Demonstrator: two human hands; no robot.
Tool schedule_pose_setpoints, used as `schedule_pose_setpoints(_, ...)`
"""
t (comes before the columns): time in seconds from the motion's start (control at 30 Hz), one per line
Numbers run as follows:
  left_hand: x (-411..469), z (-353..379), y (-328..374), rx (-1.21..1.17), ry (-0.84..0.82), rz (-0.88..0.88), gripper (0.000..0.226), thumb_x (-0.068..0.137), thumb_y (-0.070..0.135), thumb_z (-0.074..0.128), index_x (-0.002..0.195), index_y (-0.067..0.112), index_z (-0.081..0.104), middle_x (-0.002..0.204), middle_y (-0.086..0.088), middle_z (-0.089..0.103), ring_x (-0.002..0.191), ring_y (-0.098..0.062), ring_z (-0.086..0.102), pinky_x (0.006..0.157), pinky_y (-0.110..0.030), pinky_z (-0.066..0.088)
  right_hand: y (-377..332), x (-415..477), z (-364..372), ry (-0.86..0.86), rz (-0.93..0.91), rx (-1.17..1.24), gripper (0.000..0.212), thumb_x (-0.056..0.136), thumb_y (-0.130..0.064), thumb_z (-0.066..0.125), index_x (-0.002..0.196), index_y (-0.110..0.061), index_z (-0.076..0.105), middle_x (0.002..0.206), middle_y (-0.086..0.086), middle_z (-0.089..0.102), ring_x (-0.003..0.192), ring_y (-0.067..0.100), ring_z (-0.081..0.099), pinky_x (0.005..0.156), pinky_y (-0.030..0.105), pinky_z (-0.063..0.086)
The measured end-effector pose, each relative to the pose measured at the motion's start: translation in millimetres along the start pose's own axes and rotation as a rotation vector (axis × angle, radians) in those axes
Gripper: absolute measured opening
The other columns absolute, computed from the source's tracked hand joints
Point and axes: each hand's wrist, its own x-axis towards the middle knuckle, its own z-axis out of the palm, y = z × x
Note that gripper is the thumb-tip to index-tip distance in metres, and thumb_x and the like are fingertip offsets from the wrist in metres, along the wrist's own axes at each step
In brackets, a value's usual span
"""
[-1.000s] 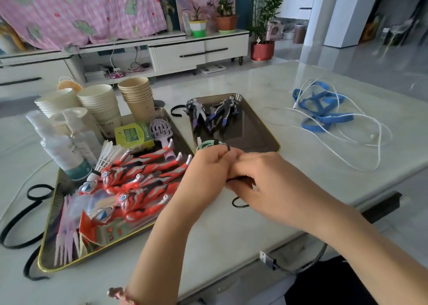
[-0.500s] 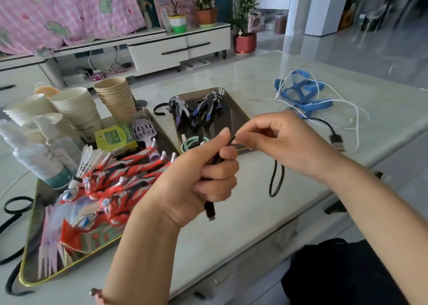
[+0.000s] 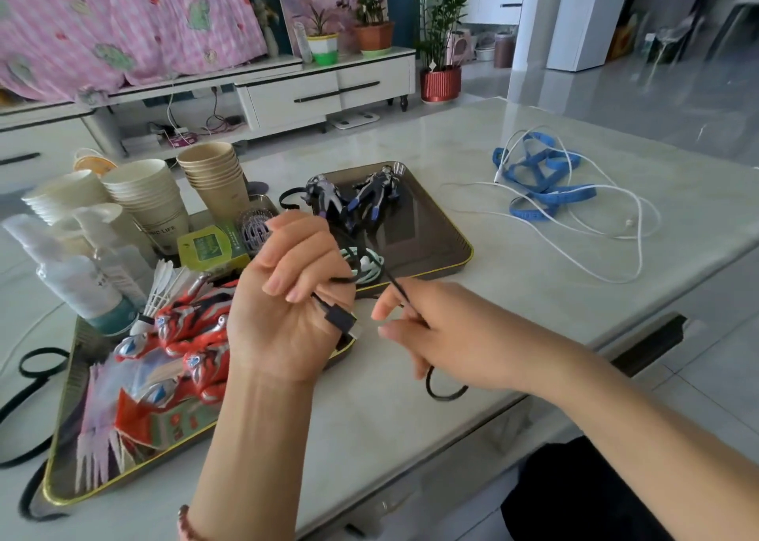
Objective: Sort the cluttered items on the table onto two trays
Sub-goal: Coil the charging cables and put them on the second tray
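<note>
A black USB cable (image 3: 396, 284) runs between both hands above the table's front. My left hand (image 3: 283, 298) is raised with fingers curled round the cable, its plug (image 3: 343, 321) hanging by the thumb. My right hand (image 3: 443, 335) pinches the cable further along, and a loop (image 3: 445, 390) hangs below it. The left tray (image 3: 61, 495) is packed with red figures (image 3: 193, 327), cups, bottles and a shuttlecock. The right tray (image 3: 447, 228) holds two dark figures (image 3: 353, 199) and a coiled green cable (image 3: 371, 267).
A white cable (image 3: 591, 265) tangled with blue bands (image 3: 546, 187) lies on the table at the right. Black straps (image 3: 33, 366) lie left of the left tray. The table's front edge runs just below my hands.
My left hand has turned palm up and risen, with the cable wound round its fingers. My right hand has dropped lower and nearer, drawing the cable shorter.
</note>
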Motion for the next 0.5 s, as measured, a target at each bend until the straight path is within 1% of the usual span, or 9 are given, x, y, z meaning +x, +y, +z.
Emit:
schedule_pose_setpoints(0.1, 5, 3, -4, 0.010, -0.004, 0.026, 0.019, 0.092, -0.003, 0.045, 0.076, -0.001, 0.056, 0.070, -0.015, 0.059, 0.056, -0.018, 0.053, 0.055, -0.026, 0.045, -14, -5, 11, 0.013, -0.066, -0.267, 0.019, 0.099, -0.031, 0.041, 0.110, -0.017, 0.047, 0.066, -0.009, 0.042, 0.056, 0.009, 0.044, 0.053, 0.027, 0.034)
schedule_pose_setpoints(0.17, 14, 3, -18, 0.019, 0.046, 0.132, 0.029, 0.094, 0.009, 0.043, 0.072, 0.001, 0.060, 0.079, -0.011, 0.065, 0.072, -0.024, 0.067, 0.065, -0.034, 0.058, -20, -8, 10, 0.051, -0.114, -0.367, 0.018, 0.099, -0.033, 0.040, 0.107, -0.018, 0.046, 0.077, -0.001, 0.050, 0.072, 0.021, 0.053, 0.058, 0.032, 0.034)
schedule_pose_setpoints(0.23, 20, 6, -30, 0.326, 0.147, 0.262, 0.038, 0.099, 0.019, 0.034, 0.072, 0.007, 0.058, 0.083, -0.011, 0.070, 0.086, -0.025, 0.070, 0.081, -0.036, 0.057, -21, -9, 6, 0.067, -0.134, -0.434, 0.013, 0.098, -0.032, 0.041, 0.098, -0.021, 0.046, 0.086, 0.003, 0.055, 0.087, 0.028, 0.056, 0.062, 0.032, 0.033)
schedule_pose_setpoints(0.27, 22, 7, -36, 0.529, 0.172, 0.289, 0.040, 0.100, 0.022, 0.031, 0.074, 0.008, 0.058, 0.085, -0.012, 0.072, 0.090, -0.025, 0.070, 0.085, -0.034, 0.055, -22, -9, 4, 0.068, -0.143, -0.460, 0.012, 0.098, -0.030, 0.042, 0.095, -0.020, 0.048, 0.082, 0.002, 0.053, 0.086, 0.028, 0.056, 0.061, 0.032, 0.032)
schedule_pose_setpoints(0.33, 23, 4, -47, 0.944, 0.237, 0.298, 0.041, 0.101, 0.024, 0.033, 0.078, 0.007, 0.062, 0.087, -0.011, 0.074, 0.090, -0.021, 0.070, 0.084, -0.028, 0.055, -21, -9, 1, 0.079, -0.167, -0.471, 0.012, 0.095, -0.026, 0.045, 0.087, -0.019, 0.050, 0.072, -0.001, 0.046, 0.079, 0.027, 0.055, 0.056, 0.034, 0.032)
schedule_pose_setpoints(0.37, 23, 2, -50, 1.117, 0.272, 0.298, 0.041, 0.101, 0.025, 0.034, 0.079, 0.007, 0.064, 0.085, -0.009, 0.074, 0.085, -0.018, 0.070, 0.080, -0.024, 0.055, -20, -9, -1, 0.093, -0.192, -0.457, 0.012, 0.094, -0.025, 0.047, 0.084, -0.019, 0.052, 0.078, 0.000, 0.051, 0.079, 0.027, 0.056, 0.055, 0.035, 0.037)
schedule_pose_setpoints(0.43, 23, 1, -52, 1.314, 0.314, 0.304, 0.041, 0.100, 0.028, 0.037, 0.076, 0.010, 0.066, 0.078, -0.003, 0.073, 0.074, -0.013, 0.067, 0.073, -0.023, 0.051, -15, -7, -3, 0.117, -0.231, -0.439, 0.012, 0.090, -0.022, 0.052, 0.083, -0.017, 0.060, 0.109, 0.003, 0.058, 0.085, 0.024, 0.059, 0.063, 0.038, 0.048)
schedule_pose_setpoints(0.47, 22, 3, -52, 1.353, 0.325, 0.309, 0.041, 0.099, 0.029, 0.038, 0.073, 0.013, 0.066, 0.076, 0.000, 0.072, 0.071, -0.012, 0.064, 0.073, -0.026, 0.049, -14, -6, -6, 0.110, -0.217, -0.428, 0.012, 0.088, -0.019, 0.054, 0.078, -0.016, 0.060, 0.113, -0.003, 0.056, 0.079, 0.022, 0.059, 0.064, 0.038, 0.049)
schedule_pose_setpoints(0.5, 22, 4, -52, 1.378, 0.332, 0.313, 0.041, 0.099, 0.029, 0.039, 0.072, 0.015, 0.066, 0.074, 0.003, 0.070, 0.070, -0.012, 0.061, 0.073, -0.027, 0.047, -13, -7, -9, 0.100, -0.193, -0.397, 0.015, 0.086, -0.017, 0.055, 0.072, -0.017, 0.057, 0.105, -0.015, 0.054, 0.069, 0.018, 0.055, 0.063, 0.037, 0.048)
